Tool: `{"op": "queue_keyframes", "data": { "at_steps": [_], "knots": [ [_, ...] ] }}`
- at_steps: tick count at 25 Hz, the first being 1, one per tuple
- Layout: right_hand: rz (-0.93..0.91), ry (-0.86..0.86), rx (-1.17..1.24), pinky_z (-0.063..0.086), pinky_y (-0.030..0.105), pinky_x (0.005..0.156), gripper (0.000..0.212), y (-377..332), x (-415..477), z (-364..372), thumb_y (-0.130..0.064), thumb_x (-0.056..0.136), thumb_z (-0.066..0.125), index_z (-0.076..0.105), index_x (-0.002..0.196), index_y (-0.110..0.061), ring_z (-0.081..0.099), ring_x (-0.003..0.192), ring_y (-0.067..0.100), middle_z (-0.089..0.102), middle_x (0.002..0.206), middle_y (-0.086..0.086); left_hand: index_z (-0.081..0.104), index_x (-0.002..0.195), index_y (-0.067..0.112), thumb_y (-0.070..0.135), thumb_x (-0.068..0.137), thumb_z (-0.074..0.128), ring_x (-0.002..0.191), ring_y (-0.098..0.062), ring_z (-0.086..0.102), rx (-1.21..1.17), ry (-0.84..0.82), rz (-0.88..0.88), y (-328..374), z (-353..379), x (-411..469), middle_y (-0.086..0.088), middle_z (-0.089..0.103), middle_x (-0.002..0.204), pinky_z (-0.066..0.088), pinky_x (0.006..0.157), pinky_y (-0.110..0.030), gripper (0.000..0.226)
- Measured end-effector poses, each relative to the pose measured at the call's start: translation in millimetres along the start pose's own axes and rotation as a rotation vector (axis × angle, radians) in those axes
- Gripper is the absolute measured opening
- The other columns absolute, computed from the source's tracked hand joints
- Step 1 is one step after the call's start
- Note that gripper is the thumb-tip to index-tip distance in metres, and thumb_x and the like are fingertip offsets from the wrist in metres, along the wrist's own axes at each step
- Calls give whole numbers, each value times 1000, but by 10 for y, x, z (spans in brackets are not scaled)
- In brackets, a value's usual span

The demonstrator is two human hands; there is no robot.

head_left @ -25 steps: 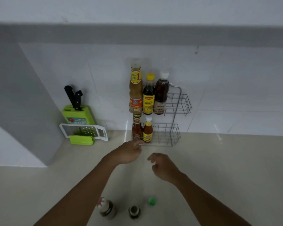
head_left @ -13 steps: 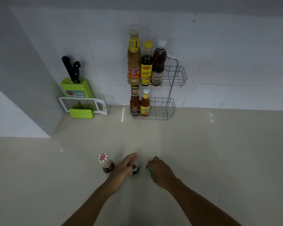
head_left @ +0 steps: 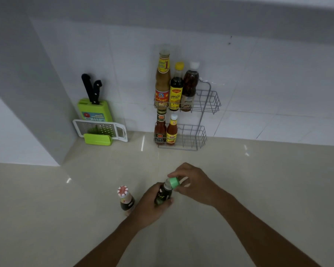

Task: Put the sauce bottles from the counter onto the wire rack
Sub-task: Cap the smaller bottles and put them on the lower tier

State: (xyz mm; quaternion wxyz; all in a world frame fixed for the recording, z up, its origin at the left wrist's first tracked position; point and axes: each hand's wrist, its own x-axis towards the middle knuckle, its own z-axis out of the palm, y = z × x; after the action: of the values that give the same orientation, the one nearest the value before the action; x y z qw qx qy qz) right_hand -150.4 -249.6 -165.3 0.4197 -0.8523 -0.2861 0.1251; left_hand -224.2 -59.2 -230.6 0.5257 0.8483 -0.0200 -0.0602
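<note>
My left hand (head_left: 150, 207) fingers clenched round dark bottle (head_left: 163, 195), lifted off counter (head_left: 258, 189), well short of wire rack (head_left: 199, 120). Right hand (head_left: 195, 182) fingers pinching green cap (head_left: 174, 182). Step, I judge: capping. Next: carry to rack's free space. Red-capped bottle (head_left: 125, 199) waits beside.

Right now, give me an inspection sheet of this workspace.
Surface: pale counter, glossy, no spills seen.
Job's things: wire rack holds three bottles on its upper tier, two on its lower; right side of both tiers free. Red-capped bottle stands on the counter.
Clutter: green knife block and grater by the corner.
Grippers: left hand grips the dark bottle; right hand holds its green cap.
Cables: nothing seen.
Surroundings: white tiled wall.
</note>
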Motion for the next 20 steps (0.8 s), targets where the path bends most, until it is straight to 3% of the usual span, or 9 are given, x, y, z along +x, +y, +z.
{"op": "queue_keyframes", "data": {
  "at_steps": [6, 8, 9, 12, 13, 15, 16, 18, 20],
  "knots": [
    [-195, -171, -256, 53, 23, 93, 44, -440, 166, -497, -6, 86, 76, 69, 127, -21, 62, 107, 9, 63, 119, -11, 60, 102, 30, 26, 76, 70, 65, -6, 61, 11, -64, 34, 548, -353, 115, 9, 66, 80, 49, 62, -26, 27],
    [-133, -148, -302, 55, 28, 83, 31, -597, 178, -599, -31, 89, 73, 71, 119, -23, 64, 94, 11, 67, 104, -11, 60, 95, 31, 26, 73, 70, 64, -6, 60, 27, -34, 51, 729, -422, 136, 10, 65, 77, 50, 61, -28, 26],
    [-102, -114, -338, 56, 27, 73, 28, -674, 185, -619, -45, 92, 66, 75, 105, -22, 66, 81, 13, 70, 89, -7, 59, 98, 34, 31, 72, 70, 67, -7, 61, 140, 16, 84, 805, -438, 140, 11, 66, 80, 51, 63, -29, 29],
    [170, -102, -323, 50, 19, 52, 77, -932, 220, -616, -68, 98, 32, 69, 64, -9, 62, 39, 20, 66, 53, 9, 53, 111, 35, 44, 71, 66, 81, -12, 66, 564, 191, 173, 978, -399, 145, 12, 71, 94, 49, 67, -26, 43],
    [321, -169, -288, 50, 22, 53, 91, -999, 244, -652, -75, 94, 19, 72, 66, -6, 59, 35, 19, 66, 51, 8, 53, 109, 35, 45, 70, 66, 80, -11, 66, 545, 204, 173, 1014, -363, 145, 12, 71, 94, 48, 66, -25, 42],
    [544, -370, -195, 45, 25, 51, 113, -1077, 295, -818, -87, 80, 0, 76, 90, -4, 58, 39, 17, 70, 57, 8, 54, 100, 36, 44, 66, 68, 73, -10, 64, 337, 170, 125, 1088, -359, 174, 12, 69, 84, 49, 62, -25, 37],
    [555, -428, -176, 46, 26, 50, 114, -1075, 310, -912, -90, 76, 0, 72, 110, -8, 63, 45, 18, 74, 66, 8, 56, 93, 35, 39, 65, 71, 67, -8, 61, 193, 143, 100, 1102, -385, 213, 12, 66, 76, 49, 59, -24, 32],
    [396, -379, -155, 60, 32, 59, 87, -1036, 322, -1073, -88, 80, 27, 48, 141, -30, 74, 67, 20, 76, 94, 1, 58, 80, 35, 26, 65, 75, 57, -3, 56, -29, 98, 69, 1122, -468, 286, 14, 60, 65, 44, 53, -20, 25],
    [94, -263, -140, 64, 37, 74, 67, -993, 313, -1154, -63, 83, 68, 44, 143, -45, 74, 80, 17, 68, 110, -8, 60, 78, 29, 17, 67, 76, 52, -3, 54, -114, 39, 58, 1171, -555, 353, 12, 58, 63, 43, 51, -19, 23]
  ]
}}
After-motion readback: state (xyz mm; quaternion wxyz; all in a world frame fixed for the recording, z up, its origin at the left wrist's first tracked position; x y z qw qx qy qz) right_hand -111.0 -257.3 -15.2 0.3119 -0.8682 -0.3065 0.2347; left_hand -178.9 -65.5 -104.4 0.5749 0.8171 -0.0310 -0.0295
